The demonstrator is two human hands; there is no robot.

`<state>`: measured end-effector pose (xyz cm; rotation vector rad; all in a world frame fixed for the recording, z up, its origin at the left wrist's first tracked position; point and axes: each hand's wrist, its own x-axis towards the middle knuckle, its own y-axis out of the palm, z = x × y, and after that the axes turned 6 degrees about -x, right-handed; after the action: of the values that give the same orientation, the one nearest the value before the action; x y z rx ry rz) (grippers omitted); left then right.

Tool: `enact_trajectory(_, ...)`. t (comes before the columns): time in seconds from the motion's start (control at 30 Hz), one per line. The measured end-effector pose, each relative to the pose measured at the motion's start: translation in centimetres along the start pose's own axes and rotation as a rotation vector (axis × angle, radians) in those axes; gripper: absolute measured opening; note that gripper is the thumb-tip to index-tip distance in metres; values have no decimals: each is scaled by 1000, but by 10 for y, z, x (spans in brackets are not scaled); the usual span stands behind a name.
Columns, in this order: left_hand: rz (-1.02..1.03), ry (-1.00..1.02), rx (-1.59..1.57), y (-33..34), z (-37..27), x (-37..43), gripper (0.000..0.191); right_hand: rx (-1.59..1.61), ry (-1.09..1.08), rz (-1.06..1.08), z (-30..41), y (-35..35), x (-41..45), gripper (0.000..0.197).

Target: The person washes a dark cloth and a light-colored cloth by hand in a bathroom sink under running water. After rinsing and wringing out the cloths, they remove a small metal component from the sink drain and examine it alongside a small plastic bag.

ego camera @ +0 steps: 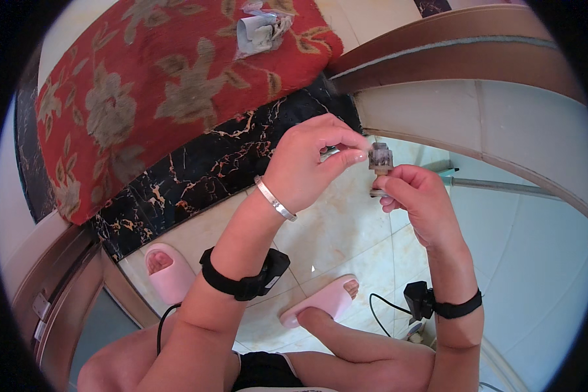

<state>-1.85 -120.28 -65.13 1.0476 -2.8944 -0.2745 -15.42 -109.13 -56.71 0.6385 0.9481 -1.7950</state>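
Note:
A small drain-core-like fitting (380, 159), with a dark translucent body and a metal disc at its lower end, is held upright in front of me. My right hand (411, 198) grips its lower part between thumb and fingers, just above the disc. My left hand (318, 157), with a silver bangle on the wrist, is at the fitting's upper left side. Its thumb and index finger are close together at the fitting; whether they pinch something small there cannot be made out.
A red floral mat (142, 98) lies beyond a black marble threshold (186, 181), with a crumpled plastic packet (259, 36) on it. A brown door frame (451, 59) curves at upper right. A pole (504, 186) lies at right. Pink slippers (323, 299) are on my feet on the tiles.

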Motion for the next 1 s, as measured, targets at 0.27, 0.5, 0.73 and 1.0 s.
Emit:
enact_trajectory(0.27,-4,131,93,4,0,0,8,-45,-15,-8,5,7,1,14)
enact_trajectory(0.5,34,135,175,7,0,-1,5,-47,-29,-45,-2,4,2,20)
enact_trajectory(0.73,-234,21,102,11,-9,-2,11,67,11,-22,3,1,-4,19)
enact_trajectory(1.0,-104,172,183,19,-2,-7,10,120,49,-13,2,0,-3,20)
